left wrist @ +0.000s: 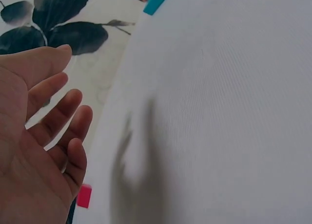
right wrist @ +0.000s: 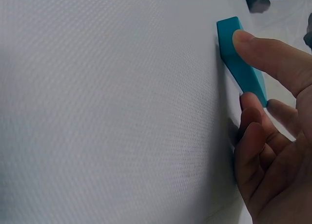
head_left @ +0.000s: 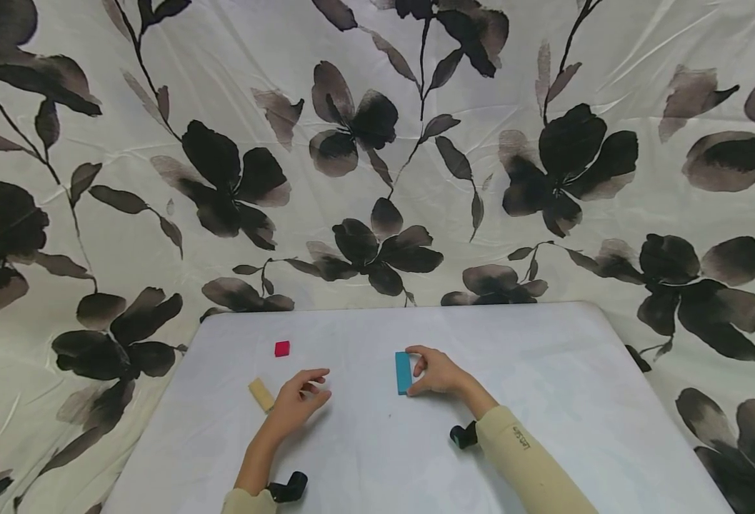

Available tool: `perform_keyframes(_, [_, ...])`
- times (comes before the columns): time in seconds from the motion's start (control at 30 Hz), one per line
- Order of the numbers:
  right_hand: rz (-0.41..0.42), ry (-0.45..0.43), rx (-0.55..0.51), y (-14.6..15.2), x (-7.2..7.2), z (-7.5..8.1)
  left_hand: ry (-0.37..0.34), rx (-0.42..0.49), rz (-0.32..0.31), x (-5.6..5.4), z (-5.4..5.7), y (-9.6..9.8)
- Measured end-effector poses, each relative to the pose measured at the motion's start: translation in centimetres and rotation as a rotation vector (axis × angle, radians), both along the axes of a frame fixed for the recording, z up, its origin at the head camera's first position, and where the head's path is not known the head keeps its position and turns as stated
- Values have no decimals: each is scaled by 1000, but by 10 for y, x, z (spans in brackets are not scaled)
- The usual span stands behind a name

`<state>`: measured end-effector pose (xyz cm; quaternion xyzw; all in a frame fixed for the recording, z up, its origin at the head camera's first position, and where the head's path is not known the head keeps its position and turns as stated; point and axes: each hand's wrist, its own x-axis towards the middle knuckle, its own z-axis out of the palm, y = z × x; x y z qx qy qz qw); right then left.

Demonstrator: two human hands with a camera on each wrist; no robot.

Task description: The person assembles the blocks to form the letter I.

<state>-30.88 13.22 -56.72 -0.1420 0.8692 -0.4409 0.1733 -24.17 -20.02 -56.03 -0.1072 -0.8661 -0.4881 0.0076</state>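
Pinching one blue block (head_left: 403, 373) of three

Seen from the head, the left hand (head_left: 296, 407) points between 1 and 2 o'clock, its fingers (left wrist: 61, 110) softly bent; the right hand (head_left: 441, 374) points near 10 o'clock, its thumb (right wrist: 273, 58) and pointer finger making a wide pinch.

The long block (head_left: 403, 373) in the right hand (head_left: 440, 373) is teal. Beside the left hand (head_left: 292, 408), the small block (head_left: 261, 395) is tan; beyond that hand, the cube (head_left: 282, 348) is red. The sleeves (head_left: 534, 464) behind both hands are khaki, the tabletop (head_left: 364, 457) beneath white, the cloth (head_left: 326, 328) beyond off-white with black and brownish flowers (head_left: 386, 250).
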Motion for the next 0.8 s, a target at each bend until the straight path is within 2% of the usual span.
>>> perform_keyframes(0.2, [1,-3,-13,0,-1,-1,1,-3,42,6,-5,-16])
perform_keyframes(0.33, [1,6,-11,0,-1,-1,24,-4,67,12,-4,-24])
perform_keyframes(0.5, [1,15,-12,1,0,-1,21,-9,100,27,19,-27])
perform_keyframes(0.57, [3,15,-12,1,0,-1,15,-6,110,29,17,-34])
perform_keyframes(0.73, [9,23,-10,0,0,-1,2,-13,159,28,-12,-59])
perform_keyframes(0.8, [10,22,-12,0,1,-1,4,-34,180,31,-15,-65])
